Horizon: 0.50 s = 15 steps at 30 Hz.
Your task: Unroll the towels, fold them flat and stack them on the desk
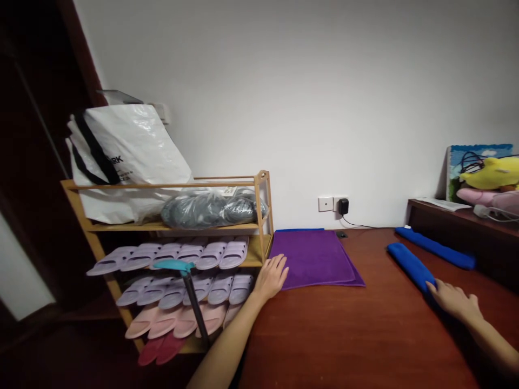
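Observation:
My left hand lies with its fingers stretched out at the left edge of a purple cloth. That cloth is spread flat on the brown tabletop, with a second purple layer showing beneath its right side and a strip of blue at its back edge. My right hand is closed over the near end of a blue cloth folded into a long narrow strip. Its fingertips are partly hidden. Another narrow blue cloth strip lies farther back on the right.
A wooden rack with slippers, a white bag and a plastic-wrapped grey bundle stands left of the table. A black adapter is plugged into the wall. A dark raised shelf at right bears a yellow plush toy.

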Motion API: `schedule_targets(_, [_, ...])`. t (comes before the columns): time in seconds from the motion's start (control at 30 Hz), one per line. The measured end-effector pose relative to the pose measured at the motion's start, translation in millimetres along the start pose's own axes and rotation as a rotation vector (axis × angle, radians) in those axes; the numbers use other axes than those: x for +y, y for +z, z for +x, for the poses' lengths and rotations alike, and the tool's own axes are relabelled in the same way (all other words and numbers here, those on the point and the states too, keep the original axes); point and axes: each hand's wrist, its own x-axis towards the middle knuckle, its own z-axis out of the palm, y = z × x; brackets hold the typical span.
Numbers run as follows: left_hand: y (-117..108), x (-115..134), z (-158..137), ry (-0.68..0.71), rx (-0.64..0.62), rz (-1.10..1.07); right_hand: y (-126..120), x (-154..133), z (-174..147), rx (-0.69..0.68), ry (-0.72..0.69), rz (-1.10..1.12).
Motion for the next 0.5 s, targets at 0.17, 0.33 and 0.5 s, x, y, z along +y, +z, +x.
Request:
schedule_targets(0.17, [-20,20,-15,0.094,-0.023,-0.028,-18,-15,-36,-0.117,-0.125,0.01])
schedule_targets(0.33, [-42,48,-18,0.168,-0.043,-0.114,-45,-47,-72,-0.192,-0.207,0.002])
schedule_targets(0.5, [-56,73,-19,0.204,-0.002,-0.179,-51,-101,-142,-0.181,-0.323,-0.053])
